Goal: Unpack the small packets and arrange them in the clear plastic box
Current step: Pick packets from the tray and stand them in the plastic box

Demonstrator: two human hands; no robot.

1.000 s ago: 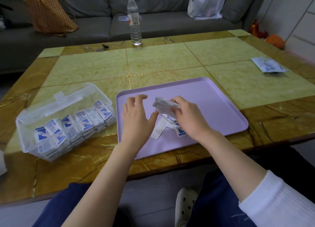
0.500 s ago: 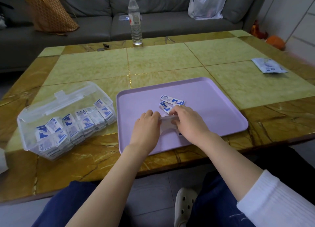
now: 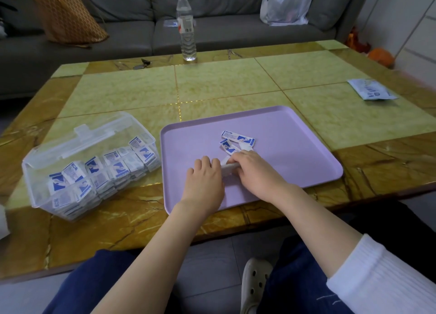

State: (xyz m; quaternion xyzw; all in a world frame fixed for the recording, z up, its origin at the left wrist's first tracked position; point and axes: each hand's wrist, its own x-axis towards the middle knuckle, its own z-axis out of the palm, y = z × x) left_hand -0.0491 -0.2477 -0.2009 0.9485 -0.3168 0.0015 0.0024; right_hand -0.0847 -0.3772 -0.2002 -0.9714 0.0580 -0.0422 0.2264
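A lilac tray [image 3: 295,134] lies on the table in front of me. My left hand [image 3: 204,179] and my right hand [image 3: 256,172] meet low over its near part, both with curled fingers gripping a stack of small white packets [image 3: 228,167] between them. A few loose white-and-blue packets [image 3: 237,140] lie on the tray just beyond my right hand. To the left stands the clear plastic box [image 3: 37,172] with its lid hinged back, holding rows of several upright packets [image 3: 113,166].
A flattened white-and-blue outer bag [image 3: 371,92] lies at the table's right edge. A water bottle [image 3: 187,26] stands at the far edge. Behind it is a grey sofa [image 3: 132,12] with an orange bag [image 3: 67,14] and a plastic bag [image 3: 285,5].
My hands came down from a raised, crumpled wrapper to the tray surface and closed together on a stack of packets. A few packets now lie loose on the tray beyond them.
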